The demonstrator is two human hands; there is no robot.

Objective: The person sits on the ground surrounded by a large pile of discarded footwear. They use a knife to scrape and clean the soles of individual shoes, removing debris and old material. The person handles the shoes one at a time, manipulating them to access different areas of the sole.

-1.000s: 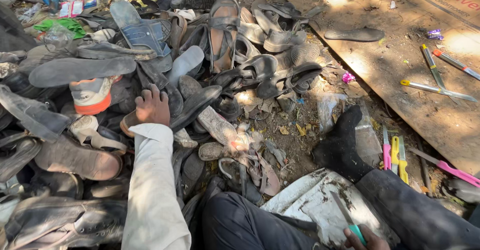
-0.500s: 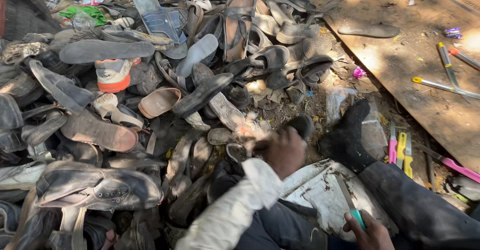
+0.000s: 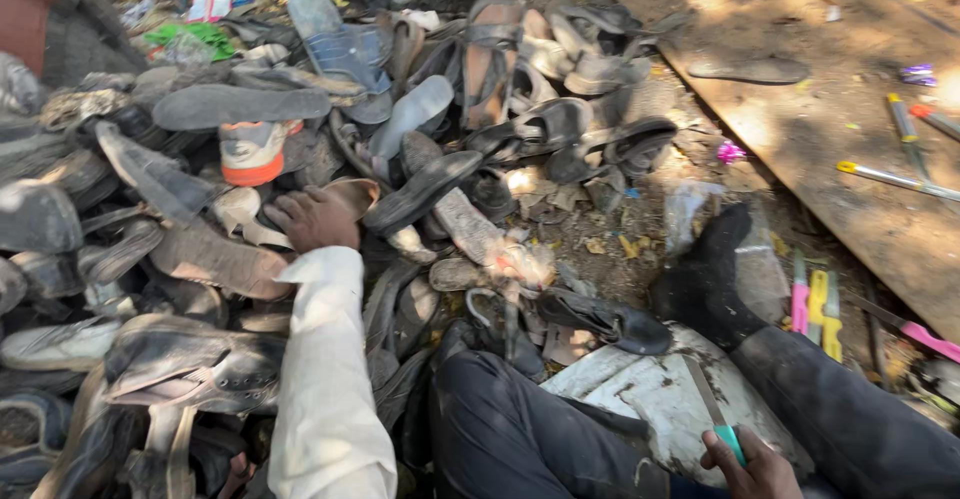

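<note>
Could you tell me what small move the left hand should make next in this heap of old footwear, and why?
Probably close the left hand on the tan curved shoe sole at its fingertips and lift it free; the hand lies flat on the pile, gripping nothing, while the right hand holds a green-handled knife.

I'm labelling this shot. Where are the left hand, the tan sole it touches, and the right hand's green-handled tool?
left hand [image 3: 312, 221], head view, back of the hand.
tan sole [image 3: 352, 195], head view, its bare inner face.
green-handled tool [image 3: 731, 443], head view, green handle above the right hand [image 3: 752, 467].

The left hand [image 3: 312, 219] has swung from beside the knee back out onto the tan sandal [image 3: 352, 194] in the pile.
</note>
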